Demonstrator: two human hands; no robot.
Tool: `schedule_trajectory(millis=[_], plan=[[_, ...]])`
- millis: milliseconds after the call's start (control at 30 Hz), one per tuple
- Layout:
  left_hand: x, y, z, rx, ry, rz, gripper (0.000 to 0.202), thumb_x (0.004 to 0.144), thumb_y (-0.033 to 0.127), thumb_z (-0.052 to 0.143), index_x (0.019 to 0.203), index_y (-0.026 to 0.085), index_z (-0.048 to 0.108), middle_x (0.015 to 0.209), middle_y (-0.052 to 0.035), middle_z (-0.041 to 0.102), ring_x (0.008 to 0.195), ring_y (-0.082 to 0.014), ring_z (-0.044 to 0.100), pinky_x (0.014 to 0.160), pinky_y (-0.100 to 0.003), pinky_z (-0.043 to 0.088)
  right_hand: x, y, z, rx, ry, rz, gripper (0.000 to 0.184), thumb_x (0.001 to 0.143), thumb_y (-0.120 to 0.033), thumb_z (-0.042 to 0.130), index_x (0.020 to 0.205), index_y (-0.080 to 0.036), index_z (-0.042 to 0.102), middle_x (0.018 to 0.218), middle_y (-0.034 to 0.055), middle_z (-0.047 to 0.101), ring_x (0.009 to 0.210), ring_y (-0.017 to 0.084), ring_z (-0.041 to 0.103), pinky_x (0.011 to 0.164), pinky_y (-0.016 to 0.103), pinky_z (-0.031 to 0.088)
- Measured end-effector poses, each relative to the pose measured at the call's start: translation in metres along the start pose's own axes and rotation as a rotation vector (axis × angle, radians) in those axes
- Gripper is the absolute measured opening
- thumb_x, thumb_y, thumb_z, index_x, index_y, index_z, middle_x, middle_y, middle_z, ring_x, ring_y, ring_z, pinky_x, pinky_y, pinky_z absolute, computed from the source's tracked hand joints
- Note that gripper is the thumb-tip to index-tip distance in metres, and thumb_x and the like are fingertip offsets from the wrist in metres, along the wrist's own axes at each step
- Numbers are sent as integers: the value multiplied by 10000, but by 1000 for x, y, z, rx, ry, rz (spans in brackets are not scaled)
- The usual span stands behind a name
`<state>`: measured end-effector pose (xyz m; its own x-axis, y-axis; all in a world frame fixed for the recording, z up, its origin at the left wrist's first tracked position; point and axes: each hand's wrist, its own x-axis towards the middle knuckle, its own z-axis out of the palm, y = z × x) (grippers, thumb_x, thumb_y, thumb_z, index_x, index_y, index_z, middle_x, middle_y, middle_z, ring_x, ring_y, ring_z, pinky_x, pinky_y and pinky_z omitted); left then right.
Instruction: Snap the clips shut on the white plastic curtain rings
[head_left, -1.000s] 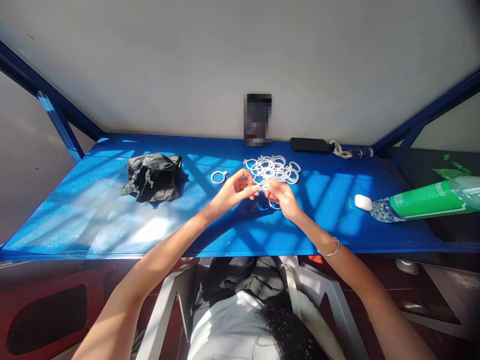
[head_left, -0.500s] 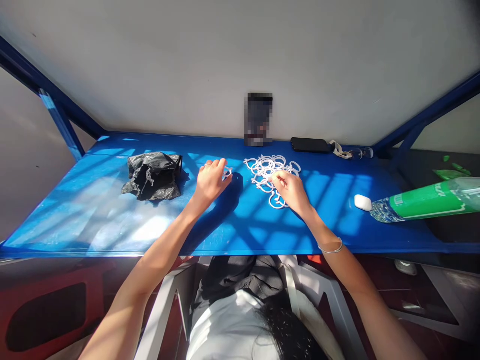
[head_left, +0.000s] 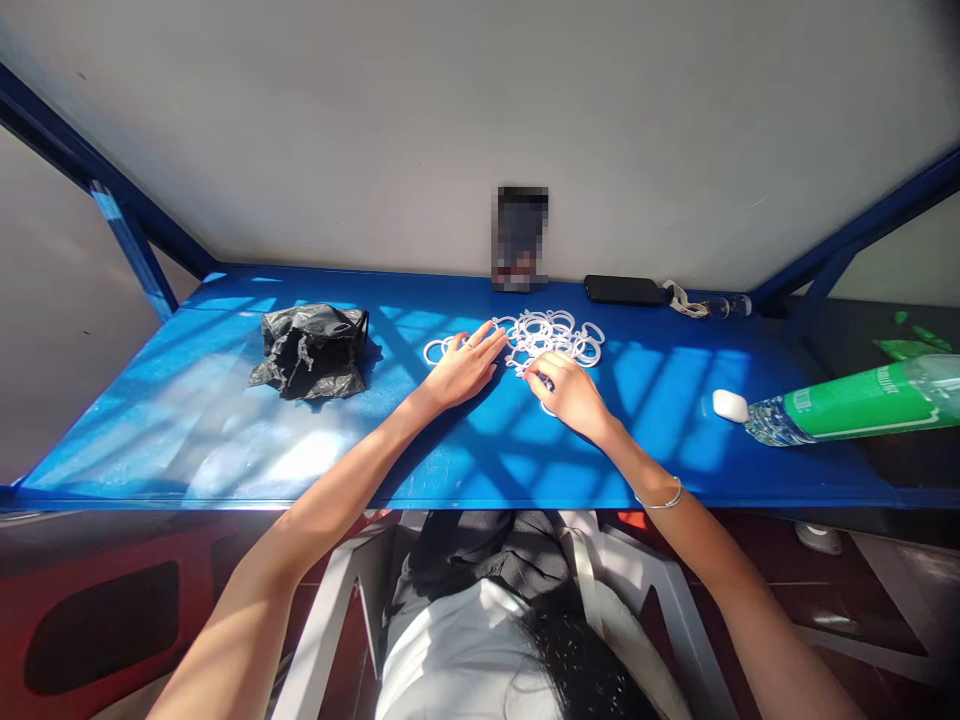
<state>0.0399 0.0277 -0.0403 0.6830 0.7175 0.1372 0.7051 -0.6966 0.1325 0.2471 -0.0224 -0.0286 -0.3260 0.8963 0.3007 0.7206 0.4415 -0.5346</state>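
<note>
A heap of white plastic curtain rings [head_left: 551, 330] lies on the blue table [head_left: 450, 460]. My left hand [head_left: 466, 372] is stretched out palm down at the heap's left edge, its fingers extended and fingertips beside the nearest rings. A couple of separate white rings [head_left: 433, 352] show just left of that hand, partly hidden behind it. At the near side of the heap, my right hand [head_left: 568, 394] has its fingers bent and thumb drawn in, pinching a white ring whose outline is mostly covered.
A crumpled black plastic bag [head_left: 319, 350] sits on the left, its mouth facing me. Along the back are a pixelated dark upright object [head_left: 520, 240], a black phone [head_left: 622, 290] and glasses [head_left: 724, 306]. To the right lie a small white case [head_left: 730, 405] and a green-labelled bottle [head_left: 862, 400].
My left hand has moved right toward the heap and flattened out; the ring it held now lies on the table to its left. My right hand has shifted slightly left and nearer.
</note>
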Motion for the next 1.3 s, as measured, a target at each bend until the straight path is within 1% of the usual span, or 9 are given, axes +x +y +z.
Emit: schedule_trajectory(millis=[100, 200, 367, 533, 700, 800, 1067, 1200, 1300], plan=[[2, -2, 3, -38, 17, -12, 494, 972, 159, 348, 1457, 152, 441, 1528, -147, 444, 1492, -297, 292, 1158, -580, 323, -1, -4, 1, -52, 6, -24, 244, 959, -239, 482, 857, -229, 703, 964, 107, 698, 954, 287, 620, 853, 468, 535], [2, -3, 3, -69, 50, 6, 428, 976, 174, 385, 1386, 138, 503, 1443, -162, 527, 1446, -303, 366, 1138, -539, 364, 0, -7, -1, -99, 36, -54, 219, 939, -206, 506, 895, -215, 720, 1090, 126, 671, 1078, 309, 588, 944, 496, 520], [1, -2, 7, -118, 69, 53, 356, 946, 117, 412, 1267, 123, 567, 1296, -173, 597, 1213, -301, 563, 1021, -479, 468, -2, -6, -1, -141, 44, -109, 190, 912, -210, 568, 1019, -221, 723, 1318, 131, 608, 1263, 350, 506, 1057, 538, 463], [1, 1, 15, -210, 98, 205, 307, 936, 72, 365, 1158, 118, 572, 1119, -155, 631, 1022, -258, 604, 870, -379, 506, -4, -2, 3, -207, -19, -148, 235, 934, -250, 541, 1105, -188, 689, 1430, 139, 555, 1360, 352, 440, 1110, 566, 401], [-1, 4, 18, -439, 170, 245, 174, 905, 106, 460, 1052, 155, 540, 973, -97, 623, 899, -210, 590, 795, -317, 482, -3, -2, 2, -219, -24, -161, 237, 918, -184, 493, 1073, -198, 672, 1408, 114, 587, 1380, 325, 435, 1130, 554, 375], [-3, 5, 17, -636, 194, 209, 152, 902, 200, 531, 1048, 158, 530, 900, -59, 608, 824, -182, 579, 750, -291, 469, -2, -1, 1, -210, -27, -185, 240, 916, -191, 497, 1104, -190, 648, 1381, 113, 610, 1379, 329, 441, 1132, 563, 366], [-5, 9, 2, -1221, 94, -34, 457, 845, 489, 692, 1115, 165, 515, 812, -2, 587, 731, -132, 589, 711, -264, 492, -3, 6, 3, -251, -85, -177, 260, 952, -256, 504, 1169, -174, 623, 1244, 143, 674, 1271, 323, 535, 1131, 569, 338], [-3, 9, -3, -1464, 97, -100, 490, 820, 551, 723, 1043, 143, 569, 757, -16, 635, 708, -141, 626, 731, -279, 504, -2, 8, 2, -278, -42, -166, 245, 951, -250, 502, 1142, -170, 633, 1192, 144, 691, 1204, 319, 569, 1101, 555, 362], [-2, 9, -3, -1623, 112, -198, 474, 789, 528, 767, 1003, 135, 611, 740, -23, 658, 710, -150, 644, 736, -291, 522, -1, 6, 1, -239, 4, -163, 227, 946, -250, 513, 1119, -178, 640, 1151, 138, 703, 1184, 323, 580, 1079, 547, 385]])
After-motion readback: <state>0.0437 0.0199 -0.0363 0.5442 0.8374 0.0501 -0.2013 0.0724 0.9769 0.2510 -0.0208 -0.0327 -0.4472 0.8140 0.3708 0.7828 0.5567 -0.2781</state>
